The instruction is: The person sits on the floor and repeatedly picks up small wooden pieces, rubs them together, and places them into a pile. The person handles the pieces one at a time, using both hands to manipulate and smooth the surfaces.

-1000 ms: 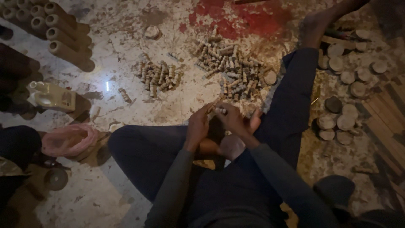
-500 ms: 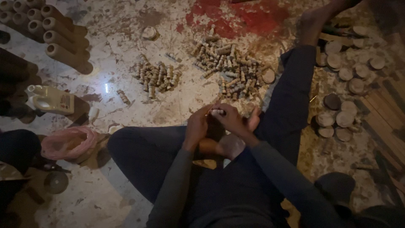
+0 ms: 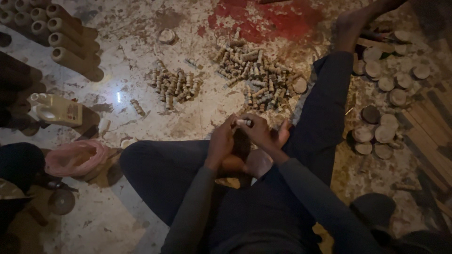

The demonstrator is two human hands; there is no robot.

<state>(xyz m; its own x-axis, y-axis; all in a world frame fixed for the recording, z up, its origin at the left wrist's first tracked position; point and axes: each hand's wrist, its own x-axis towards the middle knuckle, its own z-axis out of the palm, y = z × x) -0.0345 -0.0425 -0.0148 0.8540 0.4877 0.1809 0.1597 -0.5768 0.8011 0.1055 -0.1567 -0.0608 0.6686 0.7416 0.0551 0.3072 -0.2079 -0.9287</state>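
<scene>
- We hold a small pale wooden peg [image 3: 244, 123] between both hands, above our folded legs; it lies roughly level, its long axis running left to right across the view, the lit end pointing toward our left hand.
- Our left hand [image 3: 221, 143] closes its fingertips on the peg's left end, and our right hand [image 3: 263, 135] pinches the other end, thumb over the top (how tightly either grip presses we cannot tell in this dim light).
- We judge the step in hand to be working or fitting this one peg, somewhere in the middle of a long run of such pieces; the next move would call for a steady pinch on both ends and a small twist or press along the axis, without letting the short piece slip.
- Just beyond the grip, farther from us, lies a large heap of pegs [image 3: 254, 75] on the speckled floor [image 3: 141, 122], with a red patch [image 3: 273, 19] past it.
- Left of that heap, well apart from our hands, sits a smaller heap of pegs [image 3: 174, 84], and one stray peg [image 3: 137, 107] lies nearer the left.
- Far left of the grip stand long cardboard-coloured tubes [image 3: 70, 51], a pale plastic bottle [image 3: 56, 110] and a pink coil [image 3: 75, 157].
- To the right of the grip, beyond our outstretched leg [image 3: 325, 103], round wooden discs [image 3: 381, 108] are scattered.
</scene>
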